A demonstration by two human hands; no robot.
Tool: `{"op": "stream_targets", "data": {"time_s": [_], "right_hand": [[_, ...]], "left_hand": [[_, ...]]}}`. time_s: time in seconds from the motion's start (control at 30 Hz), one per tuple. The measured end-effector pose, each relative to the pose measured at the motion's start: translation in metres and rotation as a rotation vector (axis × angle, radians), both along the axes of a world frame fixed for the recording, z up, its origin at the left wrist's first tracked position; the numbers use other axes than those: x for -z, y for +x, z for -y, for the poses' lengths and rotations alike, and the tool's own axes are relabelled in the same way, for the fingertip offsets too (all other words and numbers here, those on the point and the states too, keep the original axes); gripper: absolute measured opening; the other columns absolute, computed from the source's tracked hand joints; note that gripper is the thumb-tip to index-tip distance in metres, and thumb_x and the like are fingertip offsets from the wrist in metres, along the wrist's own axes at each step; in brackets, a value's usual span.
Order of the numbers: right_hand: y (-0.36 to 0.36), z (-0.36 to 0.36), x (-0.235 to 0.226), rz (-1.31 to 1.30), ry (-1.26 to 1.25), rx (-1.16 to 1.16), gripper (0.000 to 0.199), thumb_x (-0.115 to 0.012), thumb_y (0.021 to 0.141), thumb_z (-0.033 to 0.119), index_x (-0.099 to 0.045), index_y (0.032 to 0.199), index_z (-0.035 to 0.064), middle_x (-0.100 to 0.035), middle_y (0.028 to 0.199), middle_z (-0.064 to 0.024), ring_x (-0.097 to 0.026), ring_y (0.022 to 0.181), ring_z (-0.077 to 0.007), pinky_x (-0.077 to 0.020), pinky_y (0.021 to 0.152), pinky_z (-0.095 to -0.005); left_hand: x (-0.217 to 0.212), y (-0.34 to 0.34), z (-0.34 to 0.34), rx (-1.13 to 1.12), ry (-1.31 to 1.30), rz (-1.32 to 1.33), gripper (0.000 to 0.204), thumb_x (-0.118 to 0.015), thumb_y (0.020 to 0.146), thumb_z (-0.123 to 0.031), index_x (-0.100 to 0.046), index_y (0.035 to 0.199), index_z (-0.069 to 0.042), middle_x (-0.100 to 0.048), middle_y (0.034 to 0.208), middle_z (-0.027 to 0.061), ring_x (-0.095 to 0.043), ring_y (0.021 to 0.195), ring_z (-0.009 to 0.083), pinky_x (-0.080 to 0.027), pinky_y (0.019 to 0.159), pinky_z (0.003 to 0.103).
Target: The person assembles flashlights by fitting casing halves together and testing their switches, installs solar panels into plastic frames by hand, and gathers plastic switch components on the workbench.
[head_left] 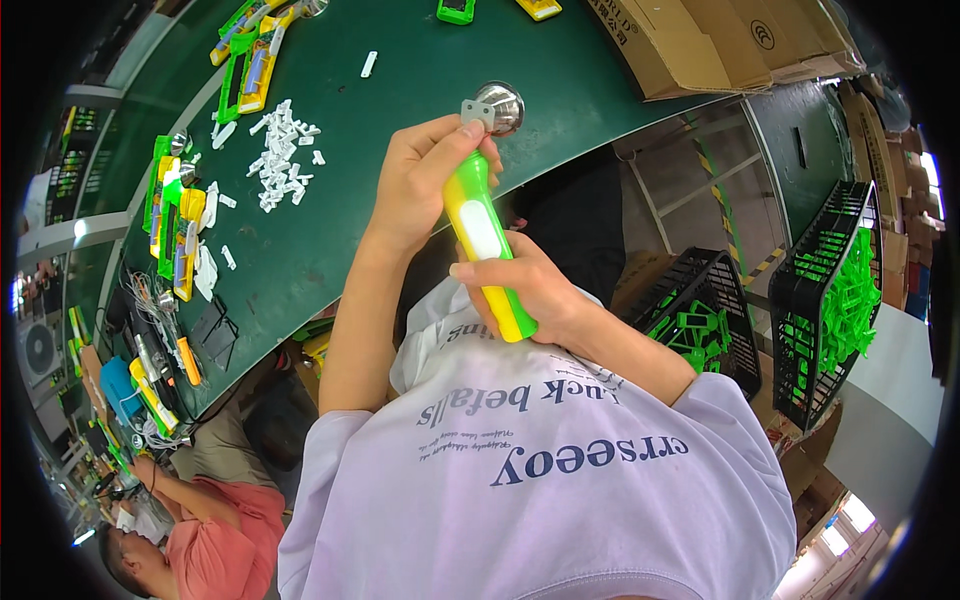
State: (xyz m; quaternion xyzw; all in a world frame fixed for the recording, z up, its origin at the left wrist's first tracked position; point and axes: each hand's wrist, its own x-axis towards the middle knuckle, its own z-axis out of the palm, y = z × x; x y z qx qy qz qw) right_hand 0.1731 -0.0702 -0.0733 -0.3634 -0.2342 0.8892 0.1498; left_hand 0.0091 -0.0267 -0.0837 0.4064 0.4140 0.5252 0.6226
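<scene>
Between both my hands is a yellow and green flashlight (467, 205) with a white panel on its side, held at a slant over the table's edge. My left hand (425, 175) is closed around its upper end, the thumb pressing by a small pale plate with holes (477, 112). A shiny silver reflector cup (508, 108) sits at that end beside the plate; whether it is fixed to the body I cannot tell. Lower down, my right hand (530, 285) wraps the handle, thumb lying across it below the white panel.
Small white plastic pieces (280, 155) lie heaped on the green table (400, 50). Opened flashlight halves (180, 225) line its left side. A cardboard box (700, 45) stands at the far right. Black crates (800, 320) hold green parts. A co-worker (225, 535) sits at lower left.
</scene>
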Motion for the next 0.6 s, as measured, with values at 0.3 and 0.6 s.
{"op": "stream_targets", "data": {"time_s": [0.3, 0.6], "right_hand": [[0.009, 0.003, 0.015, -0.258, -0.022, 0.067, 0.048, -0.068, 0.083, 0.015, -0.046, 0.124, 0.0013, -0.059, 0.077, -0.0093, -0.061, 0.062, -0.0185, -0.0502, 0.059, -0.0304], [0.01, 0.009, 0.023, -0.221, -0.207, 0.24, 0.018, -0.065, 0.082, 0.011, -0.05, 0.091, 0.0067, -0.048, 0.058, -0.0051, -0.045, 0.043, -0.0173, -0.0396, 0.046, -0.0333]], "left_hand": [[0.0, 0.005, -0.004, 0.088, -0.016, -0.254, 0.032, -0.057, 0.096, -0.028, -0.067, 0.083, -0.001, -0.064, 0.071, 0.004, -0.059, 0.063, 0.01, -0.045, 0.058, 0.024], [-0.005, -0.044, -0.023, -0.196, -0.033, -0.964, 0.04, -0.062, 0.094, -0.036, -0.072, 0.087, 0.002, -0.07, 0.075, 0.01, -0.064, 0.069, 0.0144, -0.048, 0.064, 0.029]]}}
